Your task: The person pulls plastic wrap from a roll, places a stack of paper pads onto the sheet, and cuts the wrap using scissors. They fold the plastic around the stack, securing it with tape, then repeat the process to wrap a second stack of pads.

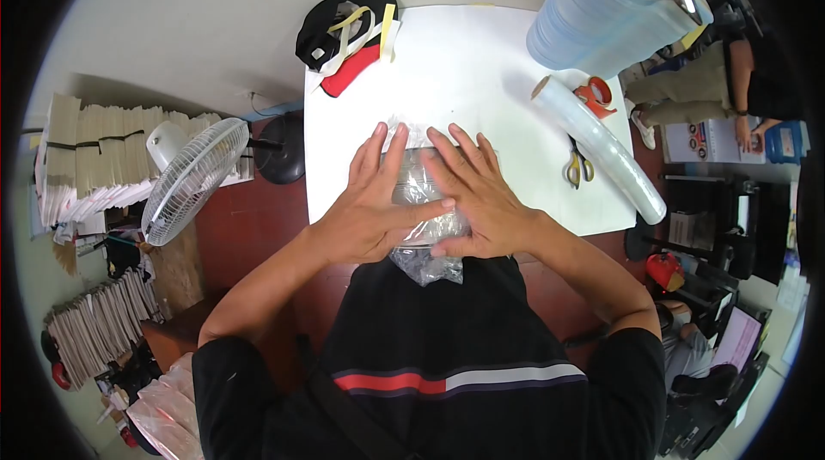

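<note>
Both my hands lie flat on a clear plastic-wrapped bundle point(425, 189) at the near edge of a white table point(481, 65). My left hand point(374, 202) covers the bundle's left side, fingers spread and pointing away from me. My right hand point(477, 198) covers its right side, and its fingers overlap the left hand's fingertips. A crumpled end of the plastic point(427, 267) hangs off the table's edge toward my black shirt. What is inside the wrap is hidden.
On the table's right lie a roll of clear film point(601, 146), yellow-handled scissors point(578, 168) and a red tape dispenser point(595, 93). A tall blue-white stack point(601, 9) stands far right, a black-red object point(348, 35) far left. A floor fan point(193, 181) stands left; another person point(730, 82) sits right.
</note>
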The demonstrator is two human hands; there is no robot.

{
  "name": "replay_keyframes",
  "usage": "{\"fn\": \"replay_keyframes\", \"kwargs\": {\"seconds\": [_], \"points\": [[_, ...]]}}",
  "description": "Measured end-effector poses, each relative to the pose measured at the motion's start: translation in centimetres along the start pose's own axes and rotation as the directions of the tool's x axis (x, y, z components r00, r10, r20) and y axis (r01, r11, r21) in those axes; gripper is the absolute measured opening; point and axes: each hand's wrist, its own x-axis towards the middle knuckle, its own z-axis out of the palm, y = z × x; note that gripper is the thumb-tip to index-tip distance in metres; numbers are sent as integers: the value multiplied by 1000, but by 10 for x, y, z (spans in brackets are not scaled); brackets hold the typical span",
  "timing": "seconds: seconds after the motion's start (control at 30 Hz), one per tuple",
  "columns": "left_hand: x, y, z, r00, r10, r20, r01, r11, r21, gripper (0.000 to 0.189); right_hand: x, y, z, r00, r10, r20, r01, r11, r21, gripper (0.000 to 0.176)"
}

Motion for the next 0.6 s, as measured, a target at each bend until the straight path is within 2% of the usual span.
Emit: {"fn": "replay_keyframes", "kwargs": {"seconds": [0.03,0.13,0.23,0.33,0.43,0.47,0.57,0.6], "points": [[4,0,-1,1000,11,10,-11,1000,1,39,0,0,0,1000,5,-9,-5,999,39,117],[13,-1,-1,999,-42,35,45,995,-93,39,-5,8,7,982,12,-191,37,968,250,121],[15,-1,5,995,-82,-54,73,986,-149,35,-6,15,17,930,5,-368,166,886,433,113],[12,-3,6,988,-118,-102,102,984,-148,31,-30,-5,1,892,-72,-446,242,910,336,88],[9,-7,11,978,-140,-152,107,972,-208,29,-31,-30,-7,925,-225,-306,236,972,0,57],[10,-9,12,979,-129,-155,95,973,-211,29,-23,-38,-7,906,-246,-344,241,969,-58,31],[10,-9,12,980,-118,-161,81,973,-217,29,-16,-45,-12,873,-407,-268,375,912,-164,19],[8,-9,11,980,-121,-156,85,972,-218,29,-16,-48,-16,877,-363,-314,348,932,-104,15]]}}
